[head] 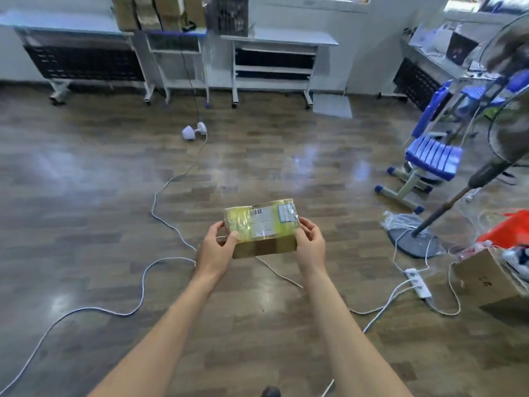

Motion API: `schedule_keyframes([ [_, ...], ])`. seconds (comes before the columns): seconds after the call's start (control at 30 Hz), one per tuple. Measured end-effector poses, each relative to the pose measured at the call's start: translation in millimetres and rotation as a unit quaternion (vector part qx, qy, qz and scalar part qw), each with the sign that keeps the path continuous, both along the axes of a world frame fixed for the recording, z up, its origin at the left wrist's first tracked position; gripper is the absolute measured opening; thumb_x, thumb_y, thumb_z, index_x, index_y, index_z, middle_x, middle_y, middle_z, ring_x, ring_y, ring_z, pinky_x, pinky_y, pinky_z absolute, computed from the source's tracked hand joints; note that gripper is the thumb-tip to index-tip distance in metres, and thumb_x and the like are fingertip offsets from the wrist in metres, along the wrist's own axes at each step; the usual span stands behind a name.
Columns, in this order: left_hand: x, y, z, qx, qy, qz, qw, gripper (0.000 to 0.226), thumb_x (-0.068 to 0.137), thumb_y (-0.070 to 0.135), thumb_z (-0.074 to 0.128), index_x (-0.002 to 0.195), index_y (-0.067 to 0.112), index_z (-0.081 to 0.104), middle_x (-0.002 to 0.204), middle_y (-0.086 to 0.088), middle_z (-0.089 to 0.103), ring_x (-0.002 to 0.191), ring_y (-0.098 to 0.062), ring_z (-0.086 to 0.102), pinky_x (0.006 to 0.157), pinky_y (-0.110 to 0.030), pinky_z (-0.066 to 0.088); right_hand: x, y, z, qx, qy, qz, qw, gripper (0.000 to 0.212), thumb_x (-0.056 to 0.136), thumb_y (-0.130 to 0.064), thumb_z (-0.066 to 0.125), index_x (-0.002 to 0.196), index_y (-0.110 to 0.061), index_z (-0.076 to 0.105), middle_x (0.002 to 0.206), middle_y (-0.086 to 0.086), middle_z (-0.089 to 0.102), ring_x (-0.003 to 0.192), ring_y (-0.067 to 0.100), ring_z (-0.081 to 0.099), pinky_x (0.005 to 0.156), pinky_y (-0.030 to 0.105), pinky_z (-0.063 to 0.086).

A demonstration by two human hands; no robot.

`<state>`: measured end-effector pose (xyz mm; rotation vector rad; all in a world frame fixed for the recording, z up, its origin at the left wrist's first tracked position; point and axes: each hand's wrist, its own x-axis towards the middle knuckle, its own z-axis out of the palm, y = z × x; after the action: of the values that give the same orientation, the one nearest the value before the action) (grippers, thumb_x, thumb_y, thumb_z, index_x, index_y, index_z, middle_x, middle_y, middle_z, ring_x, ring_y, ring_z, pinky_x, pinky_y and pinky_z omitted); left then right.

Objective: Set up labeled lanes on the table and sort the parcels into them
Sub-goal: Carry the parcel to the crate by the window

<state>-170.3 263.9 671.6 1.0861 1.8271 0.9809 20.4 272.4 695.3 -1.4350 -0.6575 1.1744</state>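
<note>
1. Fingers (216, 225) first: left hand (217, 249) has the parcel's left end, thumb on top, the rest curled round the far edge. Firm grip.
2. Right hand (312, 242) does the same on the right end, fingers hooked over the top corner. Both hands clamped on the parcel, neither loose.
3. Parcel (262, 229): small cardboard box wrapped in yellowish tape, white label (264, 222) face up and tipped toward the camera. It's in mid-air at arm's length over the floor, well apart from any table.
4. Step, my read: sorting phase, one parcel up for a label check. Print's too blurry to read from here.
5. Lanes: none in view. Nearest table (286, 38) is at the back wall w/ boxes stacked close by; can't tell if lanes are marked anywhere.
6. Next move prob. needs three things: get the destination off the label, carry the box w/ both hands to the table, set it flat in the matching lane.
7. Watch the feet: white cable (153, 209) snakes across the floor right under the parcel, power strip (418, 286) off to the right. Trip risk on the walk.
</note>
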Motion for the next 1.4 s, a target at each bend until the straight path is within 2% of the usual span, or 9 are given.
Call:
schedule_keyframes([
  [0.17, 13, 60, 46, 0.071, 0.047, 0.003, 0.996, 0.05, 0.09, 0.046, 0.062, 0.138, 0.036, 0.052, 0.096, 0.01, 0.07, 0.094, -0.016, 0.066, 0.091, -0.035, 0.05, 13, 61, 34, 0.054, 0.011, 0.011, 0.998, 0.037, 0.091, 0.002, 0.055, 0.121, -0.018, 0.063, 0.114, -0.001, 0.072, 0.102, 0.01, 0.066, 0.089, 0.022, 0.054],
  [0.33, 24, 155, 96, 0.138, 0.008, 0.018, 0.99, 0.047, 0.09, 0.038, 0.068, 0.135, 0.026, 0.061, 0.121, 0.007, 0.07, 0.103, -0.009, 0.067, 0.094, -0.044, 0.055, 25, 143, 67, 0.121, 0.028, -0.001, 0.992, 0.04, 0.09, 0.005, 0.055, 0.116, -0.024, 0.065, 0.1, -0.014, 0.076, 0.096, -0.001, 0.068, 0.078, 0.013, 0.053],
  [0.47, 26, 228, 133, 0.187, -0.002, 0.045, 0.981, 0.043, 0.091, 0.039, 0.067, 0.132, 0.027, 0.063, 0.114, 0.016, 0.07, 0.101, -0.004, 0.068, 0.089, -0.044, 0.058, 26, 212, 95, 0.175, 0.027, 0.007, 0.984, 0.04, 0.086, 0.0, 0.059, 0.116, -0.026, 0.065, 0.104, -0.015, 0.075, 0.098, -0.001, 0.068, 0.078, 0.01, 0.051],
  [0.57, 23, 282, 156, 0.217, 0.053, 0.036, 0.974, 0.042, 0.092, 0.04, 0.064, 0.133, 0.029, 0.062, 0.114, 0.01, 0.073, 0.095, 0.001, 0.068, 0.088, -0.038, 0.059, 19, 271, 111, 0.197, 0.027, -0.007, 0.98, 0.038, 0.085, -0.003, 0.059, 0.113, -0.028, 0.066, 0.099, -0.015, 0.075, 0.094, -0.001, 0.069, 0.076, 0.012, 0.052],
  [0.7, 14, 369, 171, 0.25, 0.067, 0.036, 0.965, 0.042, 0.093, 0.034, 0.066, 0.133, 0.022, 0.063, 0.113, 0.007, 0.073, 0.095, -0.002, 0.069, 0.083, -0.043, 0.061, 11, 356, 126, 0.214, 0.024, 0.004, 0.977, 0.039, 0.09, 0.003, 0.058, 0.113, -0.027, 0.064, 0.098, -0.014, 0.075, 0.093, 0.0, 0.068, 0.075, 0.014, 0.052],
  [0.83, 2, 466, 174, 0.254, 0.046, 0.029, 0.966, 0.044, 0.091, 0.039, 0.068, 0.132, 0.023, 0.063, 0.091, 0.038, 0.064, 0.093, 0.011, 0.065, 0.082, -0.045, 0.061, 2, 452, 135, 0.216, 0.008, 0.002, 0.976, 0.037, 0.09, 0.001, 0.059, 0.113, -0.028, 0.063, 0.098, -0.015, 0.075, 0.094, 0.001, 0.069, 0.077, 0.016, 0.054],
  [1.17, -16, 721, 199, 0.262, 0.013, -0.026, 0.965, 0.052, 0.09, 0.049, 0.066, 0.136, 0.025, 0.06, 0.108, 0.009, 0.073, 0.093, -0.001, 0.068, 0.083, -0.039, 0.06, -16, 698, 166, 0.224, -0.024, -0.039, 0.974, 0.035, 0.09, -0.001, 0.06, 0.114, -0.027, 0.062, 0.099, -0.02, 0.074, 0.093, -0.004, 0.068, 0.075, 0.012, 0.051],
  [1.27, -16, 791, 203, 0.264, 0.038, -0.035, 0.963, 0.052, 0.089, 0.05, 0.065, 0.135, 0.025, 0.061, 0.107, 0.011, 0.073, 0.087, 0.008, 0.065, 0.08, -0.028, 0.058, -15, 763, 169, 0.223, -0.03, -0.043, 0.973, 0.036, 0.089, -0.001, 0.061, 0.112, -0.029, 0.062, 0.098, -0.023, 0.073, 0.094, -0.006, 0.067, 0.074, 0.01, 0.051],
  [1.4, -14, 892, 201, 0.265, 0.057, -0.042, 0.962, 0.047, 0.091, 0.047, 0.065, 0.134, 0.028, 0.062, 0.105, 0.008, 0.075, 0.085, 0.005, 0.067, 0.075, -0.013, 0.048, -9, 858, 164, 0.216, -0.024, -0.052, 0.975, 0.03, 0.089, -0.005, 0.064, 0.108, -0.029, 0.065, 0.096, -0.02, 0.074, 0.092, -0.001, 0.068, 0.076, 0.014, 0.054],
])
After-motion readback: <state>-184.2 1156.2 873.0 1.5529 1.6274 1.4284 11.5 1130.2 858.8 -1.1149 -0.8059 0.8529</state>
